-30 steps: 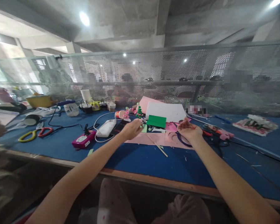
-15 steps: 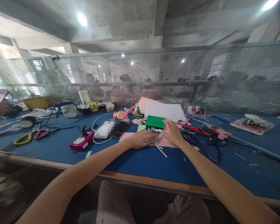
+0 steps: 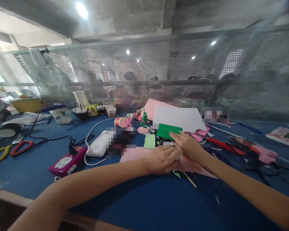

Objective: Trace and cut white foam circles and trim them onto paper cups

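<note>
My left hand [image 3: 162, 159] lies palm down over a pink paper sheet [image 3: 135, 154], its fingers closed together and meeting the right hand. What they hold is hidden. My right hand [image 3: 189, 146] has its fingers stretched out, the tips over a green card [image 3: 165, 131]. A thin wooden stick [image 3: 189, 178] pokes out below where the hands meet, with a bit of teal near its upper end. Left of the card lies a light green paper pad [image 3: 149, 141]. Behind it stands a small green curled-paper piece [image 3: 144, 120] on a pink round base.
White paper [image 3: 178, 117] leans at the back. Left are a white device [image 3: 97, 144] with a cable, a purple box [image 3: 67, 160] and red-handled scissors [image 3: 21, 148]. A red-handled tool [image 3: 225, 146], pink pieces and cables lie right. A perforated metal screen [image 3: 149, 67] stands behind the table.
The view has come closer and turned slightly. My left hand has moved right to meet my right hand, and more of the light green pad shows.
</note>
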A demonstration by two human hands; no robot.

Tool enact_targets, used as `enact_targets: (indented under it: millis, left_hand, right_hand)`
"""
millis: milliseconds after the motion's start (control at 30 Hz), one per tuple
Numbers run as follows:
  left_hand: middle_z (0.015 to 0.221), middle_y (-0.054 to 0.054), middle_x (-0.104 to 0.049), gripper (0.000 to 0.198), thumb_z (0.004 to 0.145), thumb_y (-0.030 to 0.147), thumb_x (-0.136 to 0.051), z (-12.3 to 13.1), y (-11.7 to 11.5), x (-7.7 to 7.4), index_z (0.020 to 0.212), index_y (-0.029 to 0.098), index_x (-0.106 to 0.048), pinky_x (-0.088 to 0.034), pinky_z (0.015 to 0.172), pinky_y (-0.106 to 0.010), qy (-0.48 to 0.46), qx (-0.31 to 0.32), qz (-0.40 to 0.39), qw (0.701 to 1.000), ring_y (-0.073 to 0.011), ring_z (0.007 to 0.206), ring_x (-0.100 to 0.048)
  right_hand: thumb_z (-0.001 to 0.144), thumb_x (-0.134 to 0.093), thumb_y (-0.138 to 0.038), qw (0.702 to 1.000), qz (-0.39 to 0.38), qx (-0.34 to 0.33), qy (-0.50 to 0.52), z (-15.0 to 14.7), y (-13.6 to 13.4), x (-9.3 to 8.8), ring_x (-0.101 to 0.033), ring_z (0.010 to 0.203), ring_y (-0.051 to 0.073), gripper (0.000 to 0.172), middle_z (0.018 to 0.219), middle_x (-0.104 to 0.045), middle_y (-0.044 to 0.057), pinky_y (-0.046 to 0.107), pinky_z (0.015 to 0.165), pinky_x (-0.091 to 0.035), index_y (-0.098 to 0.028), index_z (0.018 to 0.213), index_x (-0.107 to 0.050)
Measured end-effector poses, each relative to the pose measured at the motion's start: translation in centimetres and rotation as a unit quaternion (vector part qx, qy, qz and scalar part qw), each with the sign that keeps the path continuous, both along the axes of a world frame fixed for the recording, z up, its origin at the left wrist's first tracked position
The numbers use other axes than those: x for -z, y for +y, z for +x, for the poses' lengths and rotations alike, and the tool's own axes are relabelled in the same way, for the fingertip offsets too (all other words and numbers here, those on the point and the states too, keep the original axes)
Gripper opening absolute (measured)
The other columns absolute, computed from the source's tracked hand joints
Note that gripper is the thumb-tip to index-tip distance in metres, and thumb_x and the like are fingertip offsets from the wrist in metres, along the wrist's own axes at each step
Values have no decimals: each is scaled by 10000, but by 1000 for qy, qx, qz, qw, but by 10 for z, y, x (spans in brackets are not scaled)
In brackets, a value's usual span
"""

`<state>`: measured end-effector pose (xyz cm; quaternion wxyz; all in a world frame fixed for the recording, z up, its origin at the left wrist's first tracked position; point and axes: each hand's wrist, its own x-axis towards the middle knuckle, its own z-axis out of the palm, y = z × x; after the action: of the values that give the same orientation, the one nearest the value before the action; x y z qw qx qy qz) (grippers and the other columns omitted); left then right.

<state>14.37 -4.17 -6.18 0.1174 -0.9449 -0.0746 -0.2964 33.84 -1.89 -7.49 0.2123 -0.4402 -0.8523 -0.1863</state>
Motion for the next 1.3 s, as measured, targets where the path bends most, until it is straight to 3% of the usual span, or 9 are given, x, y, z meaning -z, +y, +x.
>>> enact_targets:
  millis: [200, 367, 533, 733, 900, 1033, 1100, 1167, 1300]
  left_hand:
    - [1180, -175, -552, 441, 844, 142, -416, -12, -1, 4, 1280, 95, -363, -507, 937, -422, -89, -85, -62, 990, -282, 1114, -540]
    - [1241, -180, -456, 689, 852, 236, -524, -14, 8, 14, 1422, 192, -139, -468, 973, -556, -200, -138, -98, 965, -340, 1246, -421]
    - [1418, -166, -277, 655, 850, 359, -580, -19, 28, 20, 1389, 287, -216, -307, 1096, -623, -351, -164, -357, 850, -348, 1369, -295]
    - [1325, -101, -453, 811, 799, 360, -670, -19, 40, 14, 1389, 401, -114, -560, 879, -426, -375, 6, -635, 676, -223, 1080, -617]
    - [1256, -64, -503, 616, 757, 252, -701, -19, 40, 8, 1270, 342, -372, -583, 804, -349, -428, 8, -586, 688, -172, 947, -643]
    - [1302, -60, -459, 686, 783, 191, -653, -18, 40, 5, 1338, 367, -290, -545, 909, -346, -489, -19, -532, 690, -191, 1108, -594]
    - [1285, -67, -467, 759, 803, 206, -638, -18, 43, 2, 1389, 381, -189, -539, 927, -362, -514, -43, -520, 681, -195, 1110, -598]
    - [1235, -76, -488, 790, 817, 256, -635, -19, 48, -3, 1413, 374, -129, -549, 915, -375, -533, -70, -502, 678, -195, 1054, -622]
    - [1284, -92, -454, 829, 786, 335, -683, -25, 60, -15, 1418, 372, -147, -556, 905, -383, -542, -51, -446, 711, -211, 1056, -611]
  right_hand:
    - [875, -494, -179, 984, 156, -6, 87, 8, -29, 9, -597, 1106, 276, 407, 1213, -646, 150, 458, 961, -451, -108, 1274, -533]
    - [874, -534, -140, 976, 179, -53, 113, 1, -35, 2, -601, 1108, 259, 515, 1219, -648, 120, 437, 945, -464, -167, 1380, -444]
    - [839, -579, -100, 972, 181, -87, 122, -4, -38, 0, -558, 1189, 242, 661, 1247, -636, 111, 444, 999, -459, -165, 1455, -348]
    - [859, -523, -89, 979, 132, -139, 70, -4, -39, 2, -517, 1250, 220, 673, 1311, -600, 77, 475, 1035, -441, -205, 1477, -283]
    - [835, -491, -48, 976, 179, -108, 54, -6, -38, 1, -447, 1301, 250, 677, 1344, -547, 141, 522, 1059, -378, -138, 1463, -256]
    - [827, -546, -198, 965, 213, -33, 148, -9, -47, -11, -550, 1085, 284, 420, 1107, -587, 177, 463, 887, -479, -113, 1226, -448]
    - [855, -515, -299, 987, 69, 1, 144, -14, -57, -20, -583, 823, 216, 177, 869, -594, 89, 355, 724, -502, -171, 976, -518]
    - [854, -521, -377, 992, -101, 33, 75, -21, -67, -29, -559, 710, 183, 187, 799, -590, 55, 307, 641, -466, -191, 844, -532]
    - [800, -500, -217, 979, -192, 68, -23, -34, -79, -39, -586, 790, 203, 103, 856, -635, 91, 314, 718, -433, -164, 837, -580]
